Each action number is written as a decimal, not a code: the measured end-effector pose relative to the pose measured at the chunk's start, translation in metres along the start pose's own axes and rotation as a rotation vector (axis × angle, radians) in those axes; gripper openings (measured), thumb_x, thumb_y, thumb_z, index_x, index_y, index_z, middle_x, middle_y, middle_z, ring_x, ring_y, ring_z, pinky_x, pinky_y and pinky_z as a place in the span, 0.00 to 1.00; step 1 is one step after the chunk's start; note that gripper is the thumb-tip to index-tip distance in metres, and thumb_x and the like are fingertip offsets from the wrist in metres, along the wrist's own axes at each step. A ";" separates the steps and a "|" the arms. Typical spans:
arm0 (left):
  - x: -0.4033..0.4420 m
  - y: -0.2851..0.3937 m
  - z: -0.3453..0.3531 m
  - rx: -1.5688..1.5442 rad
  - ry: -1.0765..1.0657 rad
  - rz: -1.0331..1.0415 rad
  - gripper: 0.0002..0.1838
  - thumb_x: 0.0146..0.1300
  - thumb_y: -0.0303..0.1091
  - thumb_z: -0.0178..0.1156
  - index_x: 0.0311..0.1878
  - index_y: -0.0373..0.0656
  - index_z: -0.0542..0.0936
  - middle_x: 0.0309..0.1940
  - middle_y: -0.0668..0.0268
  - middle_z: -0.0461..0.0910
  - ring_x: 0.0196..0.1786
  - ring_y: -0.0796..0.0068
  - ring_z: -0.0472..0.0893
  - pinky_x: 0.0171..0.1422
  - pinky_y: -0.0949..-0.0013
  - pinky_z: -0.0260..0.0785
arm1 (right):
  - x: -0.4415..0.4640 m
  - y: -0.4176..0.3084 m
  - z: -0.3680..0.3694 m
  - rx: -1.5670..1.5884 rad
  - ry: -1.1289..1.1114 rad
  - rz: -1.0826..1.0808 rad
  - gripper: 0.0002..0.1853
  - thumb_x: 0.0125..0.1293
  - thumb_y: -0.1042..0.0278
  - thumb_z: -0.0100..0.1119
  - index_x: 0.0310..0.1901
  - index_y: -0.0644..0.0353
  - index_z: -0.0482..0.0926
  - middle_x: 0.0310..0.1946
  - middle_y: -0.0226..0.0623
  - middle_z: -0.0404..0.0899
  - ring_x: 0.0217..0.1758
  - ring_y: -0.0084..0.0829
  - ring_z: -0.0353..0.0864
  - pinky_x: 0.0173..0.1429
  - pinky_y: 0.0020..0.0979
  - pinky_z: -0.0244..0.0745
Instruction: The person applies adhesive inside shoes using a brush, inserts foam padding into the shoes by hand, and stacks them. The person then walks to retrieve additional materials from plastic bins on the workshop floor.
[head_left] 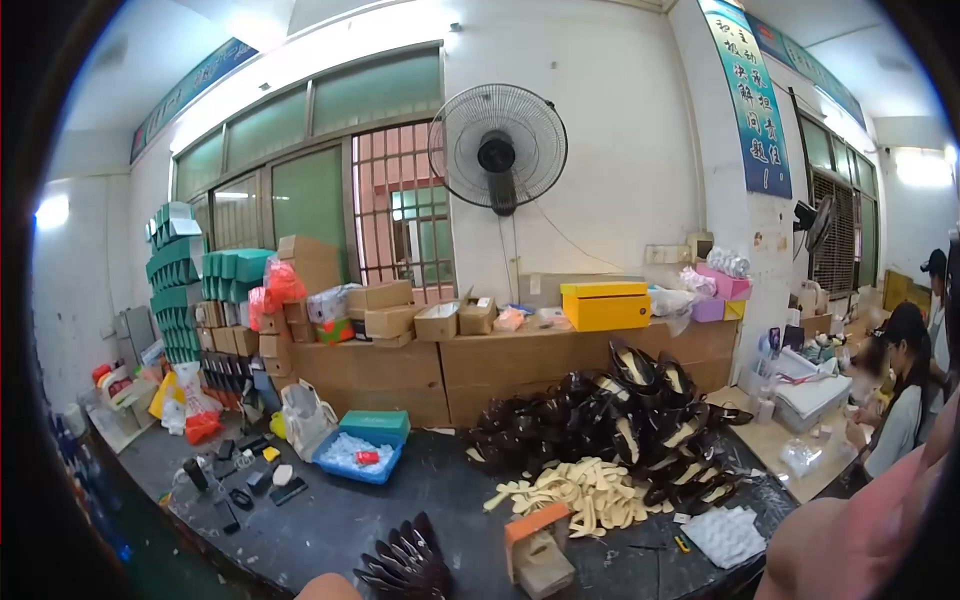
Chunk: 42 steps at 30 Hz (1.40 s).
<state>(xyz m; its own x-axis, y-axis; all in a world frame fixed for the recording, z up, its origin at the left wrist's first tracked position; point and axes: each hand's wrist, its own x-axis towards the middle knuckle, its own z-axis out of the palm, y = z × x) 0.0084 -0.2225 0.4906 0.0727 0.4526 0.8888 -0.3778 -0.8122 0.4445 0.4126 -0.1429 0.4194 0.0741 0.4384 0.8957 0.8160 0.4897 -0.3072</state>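
Observation:
Neither my left hand nor my right hand can be made out. A rounded patch of bare skin shows at the bottom edge, too little to tell which body part. At the lower right, bare skin and pink cloth lie close to the camera, with no fingers showing. Glossy dark brown pieces (408, 562) lie fanned out on the dark worktable (320, 530). Behind a grey block with an orange top (540, 548) is a heap of cream insoles (590, 492). Glossy dark shoes (630, 440) are piled at the back.
A blue basket (364, 465) holds whitish pieces and a red item. Small tools and devices (258, 482) lie at the left. White padded sheeting (724, 537) is at the right front. A yellow box (605, 306) stands on the back ledge. Other people (905, 380) are at the far right.

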 end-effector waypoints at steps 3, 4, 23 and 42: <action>-0.017 -0.006 0.008 0.012 -0.028 0.132 0.03 0.79 0.40 0.61 0.46 0.55 0.80 0.45 0.74 0.80 0.56 0.65 0.79 0.62 0.55 0.70 | -0.002 0.013 -0.001 -0.016 0.032 -0.042 0.13 0.64 0.74 0.73 0.49 0.66 0.87 0.43 0.40 0.90 0.37 0.25 0.86 0.43 0.23 0.79; -0.024 -0.004 0.011 0.013 -0.036 0.195 0.03 0.79 0.40 0.61 0.46 0.55 0.80 0.45 0.74 0.80 0.56 0.65 0.79 0.62 0.55 0.71 | -0.004 0.017 -0.002 -0.010 0.041 -0.045 0.13 0.64 0.74 0.73 0.49 0.66 0.87 0.43 0.40 0.90 0.37 0.25 0.86 0.44 0.23 0.79; 0.037 -0.028 0.059 -0.282 -0.293 0.098 0.12 0.78 0.27 0.60 0.33 0.45 0.75 0.38 0.69 0.78 0.37 0.68 0.78 0.43 0.61 0.76 | -0.007 0.028 -0.056 -0.139 0.147 -0.057 0.11 0.66 0.74 0.70 0.49 0.66 0.86 0.44 0.40 0.89 0.40 0.27 0.87 0.48 0.25 0.79; -0.016 -0.061 -0.012 0.311 -0.092 -0.047 0.03 0.78 0.29 0.60 0.49 0.42 0.80 0.45 0.62 0.82 0.44 0.64 0.81 0.51 0.60 0.77 | -0.003 0.050 0.015 -0.132 0.008 -0.092 0.09 0.68 0.73 0.67 0.48 0.66 0.85 0.46 0.40 0.89 0.44 0.30 0.87 0.52 0.28 0.79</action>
<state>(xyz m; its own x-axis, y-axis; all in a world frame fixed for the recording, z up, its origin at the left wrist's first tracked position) 0.0194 -0.1760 0.4485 0.1713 0.4687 0.8666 -0.0730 -0.8711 0.4856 0.4446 -0.1087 0.3966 0.0000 0.3903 0.9207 0.8877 0.4240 -0.1797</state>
